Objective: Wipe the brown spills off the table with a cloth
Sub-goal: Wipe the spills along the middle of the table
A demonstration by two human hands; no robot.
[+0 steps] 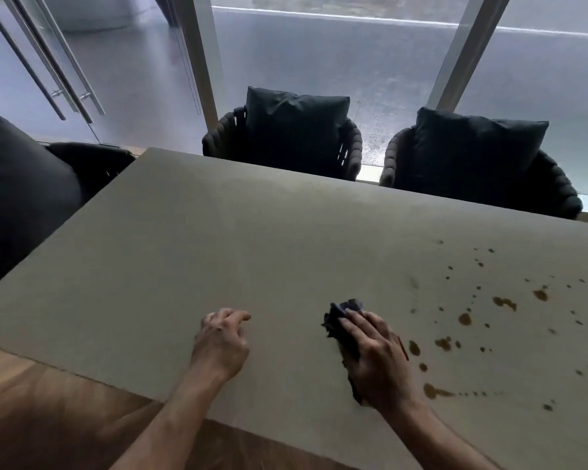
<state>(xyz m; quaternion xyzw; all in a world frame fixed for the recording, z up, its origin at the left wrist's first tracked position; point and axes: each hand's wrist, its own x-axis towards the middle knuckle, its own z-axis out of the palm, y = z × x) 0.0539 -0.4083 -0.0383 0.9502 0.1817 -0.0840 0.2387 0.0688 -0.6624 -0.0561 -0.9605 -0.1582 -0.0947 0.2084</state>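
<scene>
A grey-beige table (pixel 218 239) fills the view. Brown spills (pixel 465 319) dot its right part in several drops and small puddles, from near the front edge up toward the far right. My right hand (pixel 377 361) presses a crumpled dark cloth (pixel 340 317) flat on the tabletop, just left of the nearest spills; the cloth sticks out past my fingertips and under my palm. My left hand (pixel 221 340) rests on the table to the left with its fingers loosely curled and nothing in it.
Two dark woven chairs with cushions (pixel 296 130) (pixel 479 154) stand at the table's far side, a third (pixel 24 191) at its left end. Glass doors and windows rise behind them. A wooden floor (pixel 48 418) shows below the table's near edge.
</scene>
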